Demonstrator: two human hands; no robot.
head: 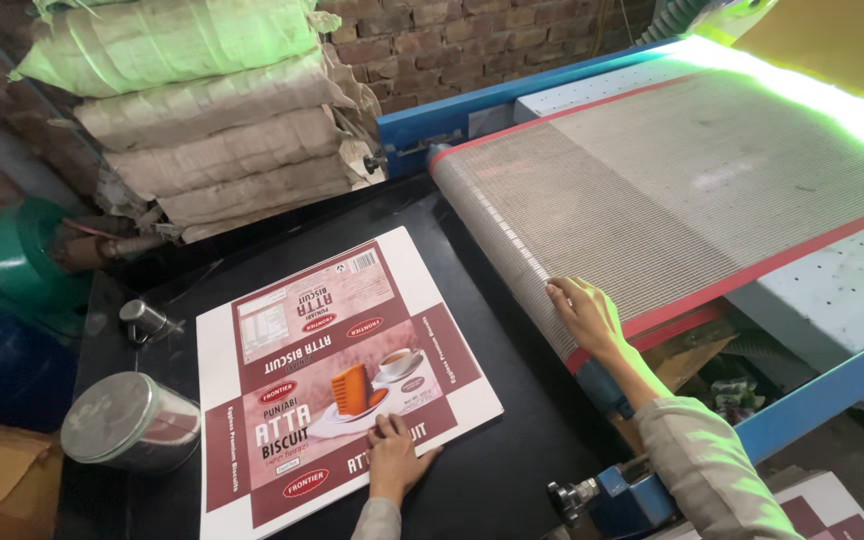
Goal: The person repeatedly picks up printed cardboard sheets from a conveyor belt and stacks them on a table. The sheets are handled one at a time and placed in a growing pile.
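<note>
- left hand [393, 460], nearest the camera: fingers together and laid nearly flat, pressing down on the near edge of the printed sheet [337, 375]; nothing gripped, only touched from above.
- printed sheet: flat unfolded carton blank, maroon and white with a biscuit and cup picture, lying on the black table [512, 470]; long axis running from the near left corner up toward the far right, turned at a slant to the table edge; print facing up.
- bare black table showing right of the sheet, between its right edge and the belt, and a strip in front of it.
- round metal tin [130, 422] lying just left of the sheet, close to its left edge but apart; small metal knob [144, 320] farther back on the left.
- right hand [584, 315], farther out: fingers spread slightly and curved over the rounded near end of the mesh belt [672, 190], resting on it beside the red border strip; holding nothing.
- mesh belt stretching away to the upper right, blue frame [822, 395] along its sides, green glow at the far end.
- stacked sacks [222, 130] against the brick wall [452, 40] beyond the table's far edge.
</note>
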